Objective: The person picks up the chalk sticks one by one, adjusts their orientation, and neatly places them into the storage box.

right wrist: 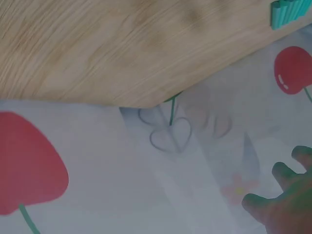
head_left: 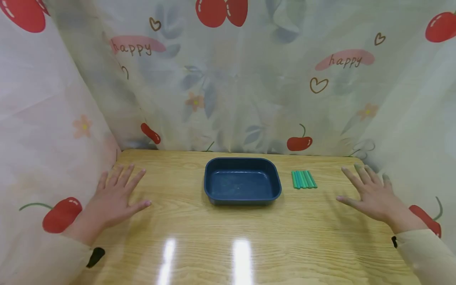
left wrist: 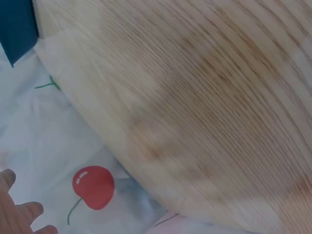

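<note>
A dark blue rectangular tray stands at the middle of the wooden table, near its back edge. Just right of it lies a flat row of several green and teal sticks, side by side; the right wrist view catches the ends of these sticks at its upper corner. On the left side my left hand is spread with straight fingers and holds nothing. My right hand is likewise spread at the right, the sticks being the nearest thing to it. In the left wrist view part of the tray shows.
The wooden table has bright light reflections near its front. A pale curtain printed with cherries, hearts and flowers rises behind the table and along both sides. Dark bands show at both wrists, by the light sleeves.
</note>
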{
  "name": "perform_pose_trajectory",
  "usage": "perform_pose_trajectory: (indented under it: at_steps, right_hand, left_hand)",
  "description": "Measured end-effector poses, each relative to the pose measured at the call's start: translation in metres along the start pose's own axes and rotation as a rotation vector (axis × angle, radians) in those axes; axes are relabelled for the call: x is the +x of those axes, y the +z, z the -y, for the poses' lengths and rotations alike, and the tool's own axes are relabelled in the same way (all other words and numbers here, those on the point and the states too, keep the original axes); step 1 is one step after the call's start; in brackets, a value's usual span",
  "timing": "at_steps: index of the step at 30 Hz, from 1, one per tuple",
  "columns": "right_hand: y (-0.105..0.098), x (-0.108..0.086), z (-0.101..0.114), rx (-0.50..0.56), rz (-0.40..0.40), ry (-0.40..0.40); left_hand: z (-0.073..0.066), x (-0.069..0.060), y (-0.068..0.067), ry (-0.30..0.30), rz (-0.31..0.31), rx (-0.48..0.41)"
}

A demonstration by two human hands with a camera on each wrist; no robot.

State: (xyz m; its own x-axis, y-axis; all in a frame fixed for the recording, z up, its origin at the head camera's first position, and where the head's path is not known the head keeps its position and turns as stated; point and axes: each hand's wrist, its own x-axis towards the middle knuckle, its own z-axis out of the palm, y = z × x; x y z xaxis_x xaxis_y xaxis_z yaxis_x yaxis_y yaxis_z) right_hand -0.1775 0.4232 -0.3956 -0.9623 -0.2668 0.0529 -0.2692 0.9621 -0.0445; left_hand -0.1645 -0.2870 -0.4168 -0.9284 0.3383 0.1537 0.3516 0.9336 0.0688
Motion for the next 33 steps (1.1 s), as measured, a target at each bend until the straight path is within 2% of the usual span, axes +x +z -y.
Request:
perform_pose_trajectory:
  at_steps: [8, 12, 14, 19, 26, 33]
  right_hand:
    - [0.009, 0.0, 0.009, 0.037, -0.086, -0.028]
    - [0.014, 0.002, 0.014, 0.022, -0.098, -0.041]
    - [0.016, 0.002, 0.018, 0.047, -0.091, -0.038]
    - [0.021, 0.003, 0.029, 0.158, -0.085, -0.026]
    - [0.027, 0.004, 0.049, 0.263, -0.134, -0.047]
    - [0.026, 0.009, 0.074, 0.376, -0.123, -0.049]
  left_hand:
    - [-0.015, 0.002, 0.004, -0.004, 0.008, -0.05]
    - [-0.023, 0.002, 0.005, -0.017, 0.009, -0.087]
    - [-0.027, 0.002, 0.007, -0.019, 0.006, -0.101]
    - [-0.037, 0.005, 0.013, -0.001, -0.02, -0.121]
    - [-0.052, 0.009, 0.025, 0.03, -0.083, -0.194]
    - [-0.066, 0.016, 0.031, 0.014, -0.151, -0.275]
